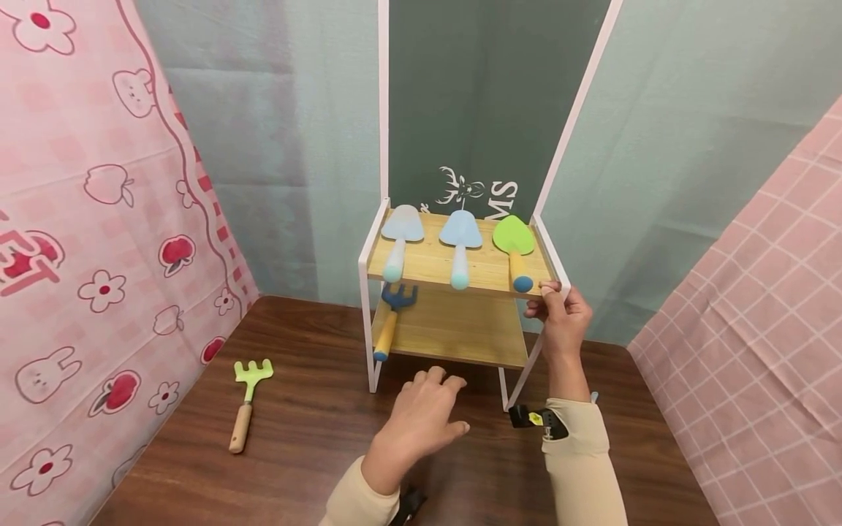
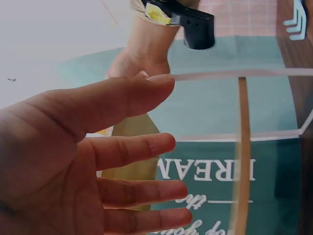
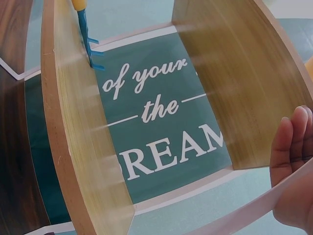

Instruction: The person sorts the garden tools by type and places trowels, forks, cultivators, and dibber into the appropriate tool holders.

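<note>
A two-tier shelf (image 1: 430,263) of pale wood with a white frame stands on the table. My right hand (image 1: 564,321) grips its top board and frame at the front right corner. In front of the lower tier my left hand (image 1: 424,416) is held with its fingers spread, touching nothing. Three toy trowels lie across the top tier: a greyish-white trowel (image 1: 403,225), a light blue trowel (image 1: 461,230) and a green trowel (image 1: 513,235) with a yellow handle. On the lower tier, at its left, rests a blue hand rake (image 1: 387,332) with a yellow handle.
A green hand rake (image 1: 243,424) with a wooden handle lies on the brown table (image 1: 296,467) at the left. A light blue rake (image 2: 296,22) shows in the left wrist view's corner. Behind the shelf hangs a dark green board (image 1: 487,88); pink cloths flank both sides.
</note>
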### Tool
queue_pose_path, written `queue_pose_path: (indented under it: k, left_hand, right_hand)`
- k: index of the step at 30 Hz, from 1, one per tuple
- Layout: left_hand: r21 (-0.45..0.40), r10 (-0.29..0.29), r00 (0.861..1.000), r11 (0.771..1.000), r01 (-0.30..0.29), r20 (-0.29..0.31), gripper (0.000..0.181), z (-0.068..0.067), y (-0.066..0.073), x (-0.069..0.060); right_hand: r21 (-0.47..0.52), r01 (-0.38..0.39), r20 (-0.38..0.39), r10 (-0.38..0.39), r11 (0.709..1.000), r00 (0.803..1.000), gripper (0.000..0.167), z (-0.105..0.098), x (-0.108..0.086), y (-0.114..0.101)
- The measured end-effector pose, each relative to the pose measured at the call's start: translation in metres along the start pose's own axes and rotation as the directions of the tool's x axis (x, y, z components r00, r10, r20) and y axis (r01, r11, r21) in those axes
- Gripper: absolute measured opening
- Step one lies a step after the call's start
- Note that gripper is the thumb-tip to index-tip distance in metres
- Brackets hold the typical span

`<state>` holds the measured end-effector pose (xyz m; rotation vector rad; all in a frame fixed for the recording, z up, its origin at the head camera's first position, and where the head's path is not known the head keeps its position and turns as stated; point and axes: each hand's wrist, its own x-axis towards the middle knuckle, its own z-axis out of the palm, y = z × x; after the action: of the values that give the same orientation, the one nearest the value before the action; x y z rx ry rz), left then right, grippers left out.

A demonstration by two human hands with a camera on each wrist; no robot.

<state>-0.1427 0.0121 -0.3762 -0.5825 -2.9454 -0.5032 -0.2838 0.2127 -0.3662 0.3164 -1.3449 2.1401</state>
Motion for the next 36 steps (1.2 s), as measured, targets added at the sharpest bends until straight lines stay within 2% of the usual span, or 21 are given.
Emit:
queue_pose_path:
  k: [13,18,28,32,36]
  left_hand:
    - [-0.009,-0.058,0.998,0.998,0.058,0.018,0.054,0.014,-0.032,-0.012]
    - [-0.021,-0.078,0.997,0.997,0.078,0.005,0.056,0.016,-0.041,-0.014]
    - [-0.114,-0.125,0.992,0.986,0.125,0.006,0.057,0.021,-0.058,-0.024]
    - [-0.123,-0.114,0.993,0.986,0.109,-0.039,0.052,0.028,-0.070,-0.029]
    - [-0.090,-0.086,0.987,0.993,0.074,-0.139,0.046,0.037,-0.084,-0.032]
  right_hand:
    - [0.015,-0.009,-0.013,0.009,1.000,1.000,0.012,0.000,-0.002,0.002]
    - [-0.014,-0.015,-0.011,0.015,1.000,1.000,0.005,0.001,-0.002,0.001]
    - [-0.054,-0.035,-0.015,0.034,0.998,0.999,0.004,0.004,0.000,-0.002]
    - [-0.060,-0.053,-0.007,0.053,0.997,0.999,0.008,0.004,0.001,-0.003]
    - [-0.059,-0.073,0.012,0.074,0.996,0.997,0.016,0.004,0.002,-0.004]
